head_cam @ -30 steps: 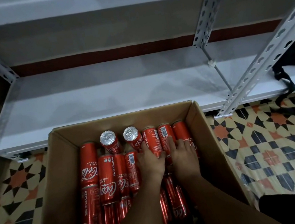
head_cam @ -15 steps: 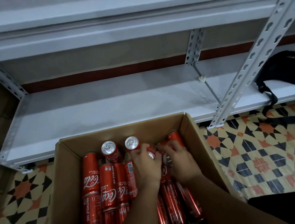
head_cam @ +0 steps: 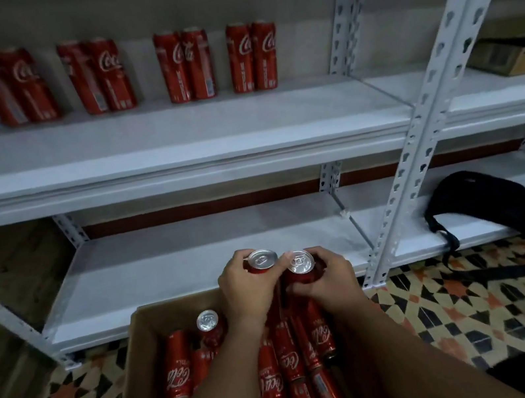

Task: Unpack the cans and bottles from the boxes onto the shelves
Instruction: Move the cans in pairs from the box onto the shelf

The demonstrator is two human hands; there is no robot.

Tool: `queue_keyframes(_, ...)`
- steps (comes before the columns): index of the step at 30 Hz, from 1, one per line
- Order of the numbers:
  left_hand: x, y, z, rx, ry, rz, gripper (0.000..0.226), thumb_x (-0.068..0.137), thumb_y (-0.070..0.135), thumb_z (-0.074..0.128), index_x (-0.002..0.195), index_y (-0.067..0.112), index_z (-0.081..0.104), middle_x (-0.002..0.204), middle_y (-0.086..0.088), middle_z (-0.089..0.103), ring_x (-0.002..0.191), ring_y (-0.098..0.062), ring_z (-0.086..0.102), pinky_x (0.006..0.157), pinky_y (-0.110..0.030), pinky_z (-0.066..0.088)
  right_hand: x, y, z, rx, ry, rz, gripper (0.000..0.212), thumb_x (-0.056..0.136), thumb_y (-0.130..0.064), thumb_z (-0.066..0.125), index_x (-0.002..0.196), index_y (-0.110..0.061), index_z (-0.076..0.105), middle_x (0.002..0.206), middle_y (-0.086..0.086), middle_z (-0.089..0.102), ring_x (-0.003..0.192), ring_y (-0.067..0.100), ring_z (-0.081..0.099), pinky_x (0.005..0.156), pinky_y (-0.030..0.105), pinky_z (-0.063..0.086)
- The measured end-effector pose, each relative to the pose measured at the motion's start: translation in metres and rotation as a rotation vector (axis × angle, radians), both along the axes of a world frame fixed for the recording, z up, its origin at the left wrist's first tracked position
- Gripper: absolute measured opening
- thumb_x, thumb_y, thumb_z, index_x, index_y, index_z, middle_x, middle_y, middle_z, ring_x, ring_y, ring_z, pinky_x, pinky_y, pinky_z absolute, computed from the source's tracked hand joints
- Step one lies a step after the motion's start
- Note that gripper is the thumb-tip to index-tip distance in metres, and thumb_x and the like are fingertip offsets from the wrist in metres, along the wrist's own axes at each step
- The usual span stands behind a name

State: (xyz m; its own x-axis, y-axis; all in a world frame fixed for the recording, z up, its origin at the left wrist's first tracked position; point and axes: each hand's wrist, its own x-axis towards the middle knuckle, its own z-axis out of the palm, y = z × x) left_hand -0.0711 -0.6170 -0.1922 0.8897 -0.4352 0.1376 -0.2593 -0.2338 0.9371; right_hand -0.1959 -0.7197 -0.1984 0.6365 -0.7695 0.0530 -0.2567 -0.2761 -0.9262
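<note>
Above the box (head_cam: 134, 376), lower centre of the head view, the left hand (head_cam: 246, 288) grips one upright can (head_cam: 262, 262) and the right hand (head_cam: 323, 277) grips a second can (head_cam: 301, 267), the two cans side by side. Both stand with long axes vertical. Straight up-frame, the upper shelf (head_cam: 175, 144) carries eight cans (head_cam: 186, 65) in four pairs, right portion bare. Box count cannot be told.
</note>
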Motion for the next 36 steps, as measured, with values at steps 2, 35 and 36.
queue_keyframes(2, 0.002, -0.008, 0.027, -0.021, -0.006, -0.006, 0.061, 0.050, 0.079, 0.084, 0.084, 0.030, 0.069, 0.085, 0.013, 0.071, 0.084, -0.006, 0.067, 0.078, -0.031, 0.058, 0.000, -0.005, 0.027, 0.006, -0.066, -0.014, 0.056, 0.055, -0.015, 0.092, 0.105, -0.028, 0.071, 0.096, -0.007, 0.076, 0.089, 0.013, 0.073, 0.082, 0.041, 0.061)
queue_keyframes(35, 0.007, -0.169, 0.271, -0.220, -0.049, -0.597, 0.075, 0.065, 0.061, 0.083, 0.122, 0.027, 0.048, 0.112, 0.008, 0.067, 0.103, -0.008, 0.066, 0.089, -0.030, 0.055, 0.003, -0.140, 0.245, -0.129, -0.557, -0.114, 0.047, 0.090, -0.024, 0.075, 0.133, -0.023, 0.056, 0.118, -0.005, 0.070, 0.110, 0.010, 0.067, 0.098, 0.043, 0.056)
queue_keyframes(36, 0.009, -0.175, 0.270, -0.227, -0.043, -0.598, 0.075, 0.065, 0.061, 0.083, 0.122, 0.027, 0.048, 0.112, 0.008, 0.067, 0.104, -0.008, 0.067, 0.091, -0.031, 0.055, 0.005, -0.144, 0.246, -0.128, -0.555, -0.111, 0.047, 0.090, -0.024, 0.075, 0.133, -0.023, 0.056, 0.118, -0.005, 0.070, 0.109, 0.009, 0.068, 0.098, 0.043, 0.056)
